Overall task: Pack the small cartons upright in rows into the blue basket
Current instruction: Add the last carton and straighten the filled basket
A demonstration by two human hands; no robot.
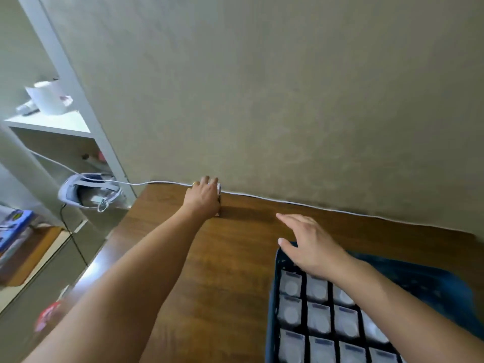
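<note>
Cartons (pixel 318 317) stand upright in basket (pixel 272 305); left fingers (pixel 209 182) clamp another, right fingers (pixel 288 220) apart.

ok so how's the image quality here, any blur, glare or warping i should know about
Head view: wide-angle warping bows the white cable along the wall and the shelf unit; glare streaks the table edge at left; motion blur softens the blue basket rim, the cartons and the left-side clutter; the left hand casts a dark shadow rightward; the right hand looks fairly sharp.
</note>
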